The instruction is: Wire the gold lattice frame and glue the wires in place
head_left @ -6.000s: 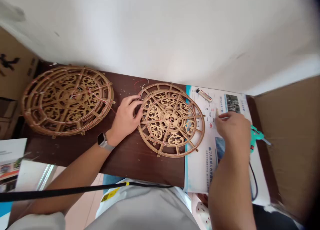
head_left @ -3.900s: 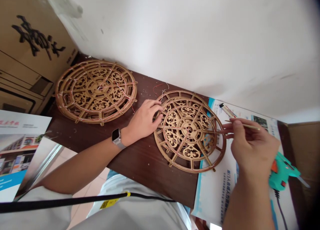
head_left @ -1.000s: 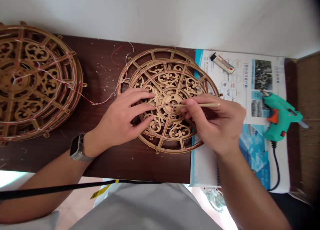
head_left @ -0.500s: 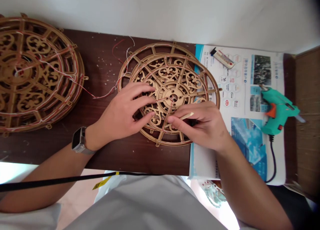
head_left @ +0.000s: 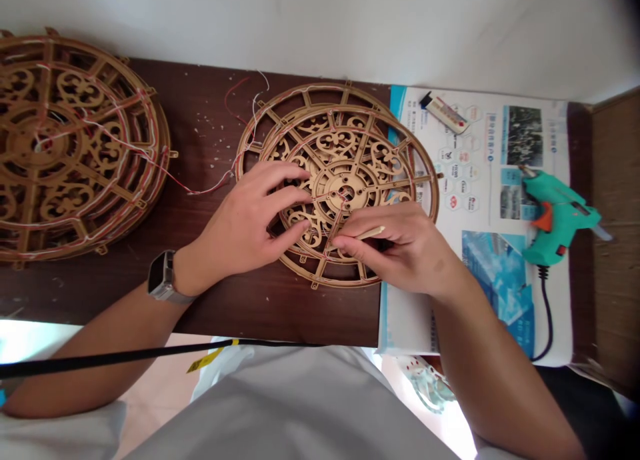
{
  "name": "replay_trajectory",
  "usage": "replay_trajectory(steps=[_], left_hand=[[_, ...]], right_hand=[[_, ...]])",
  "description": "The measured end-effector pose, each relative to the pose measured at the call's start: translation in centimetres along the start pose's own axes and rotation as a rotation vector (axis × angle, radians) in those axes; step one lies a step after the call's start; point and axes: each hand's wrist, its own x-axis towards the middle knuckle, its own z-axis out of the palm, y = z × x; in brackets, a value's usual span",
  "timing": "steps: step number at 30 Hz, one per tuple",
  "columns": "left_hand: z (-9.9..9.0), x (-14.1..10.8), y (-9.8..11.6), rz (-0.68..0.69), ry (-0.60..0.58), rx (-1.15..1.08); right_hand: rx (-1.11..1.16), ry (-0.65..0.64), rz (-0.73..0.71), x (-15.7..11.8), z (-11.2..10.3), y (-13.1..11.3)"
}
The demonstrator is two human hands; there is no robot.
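A round openwork wooden frame [head_left: 345,180] lies before me, with scroll cut-outs, spokes and thin red and white wires along its rings. My left hand [head_left: 255,217] rests on its left side with the fingers spread, the fingertips on the scrollwork. In a pinch, my right hand [head_left: 400,247] holds a thin pale wooden stick [head_left: 371,233] over the lower part of the frame. The stick's lower end is hidden by the fingers, close to a wired spoke below the hub. From the frame's left edge a red and white wire [head_left: 200,192] runs out across the table.
At left stands a stack of similar wooden frames [head_left: 80,200] with wires on top. A teal glue gun [head_left: 557,220] lies on a printed sheet [head_left: 480,220] at right, its cord trailing down. A small white utility knife [head_left: 445,112] sits near the sheet's top. Behind is a wall [head_left: 320,27].
Both hands stay almost in place; the right hand with the stick has shifted very slightly left. The whole view has moved a little.
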Motion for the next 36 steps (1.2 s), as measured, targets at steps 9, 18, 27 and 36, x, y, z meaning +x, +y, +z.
replay_trajectory(steps=[9, 18, 27, 36], left_hand=[[-0.4, 0.0, 0.1, 0.005, -0.011, 0.007], [-0.9, 0.6, 2.1, 0.061, 0.040, -0.120], [-0.4, 0.7, 3.3, -0.002, 0.060, -0.287], [-0.3, 0.3, 2.8, -0.077, 0.068, -0.331]], right_hand=[[0.167, 0.228, 0.227, 0.2, -0.3, -0.3], [0.295, 0.263, 0.280, 0.2, 0.1, -0.6], [0.187, 0.163, 0.051, 0.4, -0.2, -1.3], [0.168, 0.162, 0.006, 0.2, -0.4, -1.2]])
